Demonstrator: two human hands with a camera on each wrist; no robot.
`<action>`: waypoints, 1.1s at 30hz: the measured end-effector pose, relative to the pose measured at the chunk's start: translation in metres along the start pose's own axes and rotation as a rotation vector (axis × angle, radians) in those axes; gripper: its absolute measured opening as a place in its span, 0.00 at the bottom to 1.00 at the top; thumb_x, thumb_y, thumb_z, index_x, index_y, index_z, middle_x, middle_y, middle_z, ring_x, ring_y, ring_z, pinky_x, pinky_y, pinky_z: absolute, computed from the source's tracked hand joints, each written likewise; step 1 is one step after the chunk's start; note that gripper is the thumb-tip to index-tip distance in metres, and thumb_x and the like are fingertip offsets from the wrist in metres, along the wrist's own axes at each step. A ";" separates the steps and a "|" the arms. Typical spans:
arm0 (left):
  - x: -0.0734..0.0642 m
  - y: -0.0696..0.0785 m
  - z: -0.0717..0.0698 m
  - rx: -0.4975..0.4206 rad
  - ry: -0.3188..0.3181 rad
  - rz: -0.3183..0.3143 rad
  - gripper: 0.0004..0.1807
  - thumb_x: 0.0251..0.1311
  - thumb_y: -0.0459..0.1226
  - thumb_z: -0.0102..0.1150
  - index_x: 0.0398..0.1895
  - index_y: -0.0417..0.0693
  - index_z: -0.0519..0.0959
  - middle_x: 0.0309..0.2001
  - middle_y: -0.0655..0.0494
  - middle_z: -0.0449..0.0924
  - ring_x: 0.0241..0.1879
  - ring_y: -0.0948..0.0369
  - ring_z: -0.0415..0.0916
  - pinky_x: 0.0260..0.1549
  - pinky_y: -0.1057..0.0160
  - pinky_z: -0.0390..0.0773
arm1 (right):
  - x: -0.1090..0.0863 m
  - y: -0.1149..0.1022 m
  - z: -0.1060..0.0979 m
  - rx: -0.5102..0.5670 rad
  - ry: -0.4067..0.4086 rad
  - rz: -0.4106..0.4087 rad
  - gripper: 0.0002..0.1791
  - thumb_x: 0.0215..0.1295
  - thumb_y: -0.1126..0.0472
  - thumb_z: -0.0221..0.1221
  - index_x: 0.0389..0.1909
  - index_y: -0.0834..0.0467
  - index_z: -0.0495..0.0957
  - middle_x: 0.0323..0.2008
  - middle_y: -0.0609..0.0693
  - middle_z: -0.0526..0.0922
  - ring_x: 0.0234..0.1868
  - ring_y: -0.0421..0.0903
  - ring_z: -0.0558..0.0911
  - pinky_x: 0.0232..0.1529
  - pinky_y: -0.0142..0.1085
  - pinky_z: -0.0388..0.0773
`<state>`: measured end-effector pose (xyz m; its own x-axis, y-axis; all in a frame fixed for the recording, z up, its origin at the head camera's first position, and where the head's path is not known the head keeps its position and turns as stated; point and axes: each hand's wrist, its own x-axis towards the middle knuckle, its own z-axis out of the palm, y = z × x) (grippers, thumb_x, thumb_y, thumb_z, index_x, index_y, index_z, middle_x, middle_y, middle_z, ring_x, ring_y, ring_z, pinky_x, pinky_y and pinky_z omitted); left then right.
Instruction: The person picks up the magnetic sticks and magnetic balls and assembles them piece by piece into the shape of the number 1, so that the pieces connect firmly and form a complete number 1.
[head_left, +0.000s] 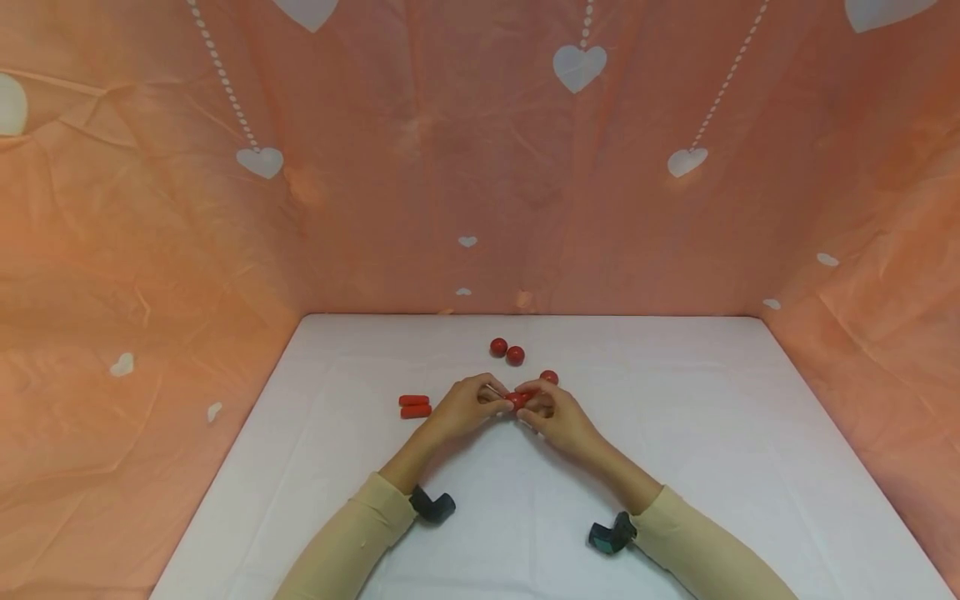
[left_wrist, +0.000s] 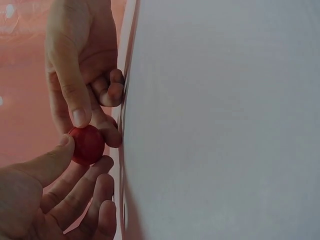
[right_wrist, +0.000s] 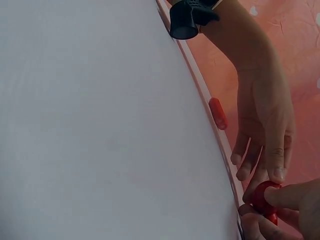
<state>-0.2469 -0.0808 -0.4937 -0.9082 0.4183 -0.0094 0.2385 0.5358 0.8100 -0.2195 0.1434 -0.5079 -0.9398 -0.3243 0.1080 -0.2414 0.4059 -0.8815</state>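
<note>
Left hand (head_left: 468, 406) and right hand (head_left: 557, 421): thumb and fingertips of both pinch one glossy red ball (head_left: 516, 401) between them, over the white cloth-covered table (head_left: 712, 458). Another round red ball (head_left: 549, 377) just beyond the right hand; two more red balls (head_left: 498, 347) farther out. Two short red cylinders (head_left: 416, 412) side by side, left of the left hand.

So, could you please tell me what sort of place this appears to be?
Probably a makeshift recording booth: a flat white tabletop with orange-pink, heart-patterned curtain-like sheets on three sides, and black plastic-looking wrist-worn devices in view.
</note>
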 end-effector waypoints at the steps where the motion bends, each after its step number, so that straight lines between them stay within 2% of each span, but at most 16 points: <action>1: 0.000 0.000 0.000 0.004 0.001 0.001 0.12 0.71 0.45 0.70 0.51 0.50 0.84 0.43 0.58 0.92 0.49 0.58 0.88 0.61 0.44 0.79 | 0.000 0.000 0.001 0.003 0.002 0.000 0.20 0.72 0.69 0.68 0.62 0.60 0.79 0.39 0.54 0.91 0.30 0.42 0.84 0.30 0.31 0.80; 8: 0.000 0.001 0.001 0.020 0.011 -0.003 0.13 0.71 0.45 0.71 0.52 0.52 0.84 0.45 0.58 0.91 0.45 0.60 0.87 0.57 0.48 0.82 | 0.000 0.002 0.004 0.020 0.020 -0.014 0.21 0.70 0.70 0.69 0.62 0.62 0.80 0.39 0.57 0.90 0.28 0.42 0.82 0.28 0.30 0.79; 21: -0.002 0.004 0.001 0.030 0.012 -0.003 0.13 0.71 0.45 0.71 0.52 0.51 0.84 0.46 0.57 0.90 0.47 0.59 0.87 0.57 0.49 0.82 | 0.000 0.002 0.005 0.009 0.061 0.021 0.21 0.68 0.69 0.71 0.60 0.59 0.82 0.38 0.53 0.90 0.29 0.41 0.82 0.28 0.30 0.79; 25: -0.002 0.005 -0.001 0.036 0.012 -0.001 0.11 0.72 0.43 0.69 0.53 0.51 0.84 0.46 0.57 0.90 0.47 0.58 0.87 0.56 0.50 0.83 | 0.000 0.002 0.004 0.003 0.069 0.048 0.21 0.68 0.68 0.72 0.60 0.57 0.82 0.39 0.51 0.90 0.31 0.42 0.82 0.29 0.30 0.80; 33: -0.005 0.004 -0.008 0.049 0.030 -0.034 0.09 0.74 0.41 0.67 0.53 0.52 0.84 0.49 0.56 0.89 0.50 0.56 0.86 0.55 0.53 0.85 | 0.001 0.004 0.003 0.013 0.083 0.040 0.21 0.68 0.68 0.72 0.60 0.57 0.82 0.38 0.51 0.89 0.31 0.44 0.81 0.29 0.31 0.80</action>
<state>-0.2444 -0.0868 -0.4862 -0.9258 0.3776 -0.0178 0.2236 0.5848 0.7797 -0.2203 0.1421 -0.5123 -0.9657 -0.2355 0.1095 -0.2001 0.4058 -0.8918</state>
